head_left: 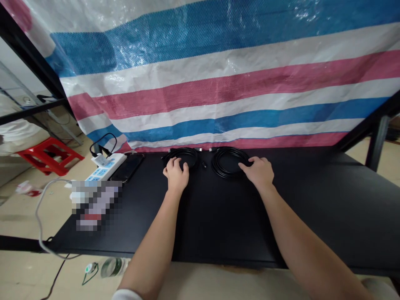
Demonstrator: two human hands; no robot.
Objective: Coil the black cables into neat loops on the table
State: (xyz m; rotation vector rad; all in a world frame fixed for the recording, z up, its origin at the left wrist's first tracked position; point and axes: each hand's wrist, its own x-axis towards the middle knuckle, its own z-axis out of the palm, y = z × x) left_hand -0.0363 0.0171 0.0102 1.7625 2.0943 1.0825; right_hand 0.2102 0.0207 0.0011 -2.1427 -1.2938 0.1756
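Left hand (pixel 176 171) curled loosely over near side of left coil (pixel 195 156), right hand (pixel 260 170) half-spread at outer edge of right coil (pixel 218 166); can't tell if either grips. Both black cables, flat on far part of table (pixel 225 225). Loops could spill if lifted one-sided, no tie visible. Roundish, no real long axis; far left plug (pixel 200 149) points right, right plug (pixel 211 149) left.

head view | from wearer's head | forward, down | near black table (pixel 218 221)

Smooth cables (pixel 216 166), glossy plastic sheet (pixel 218 93)
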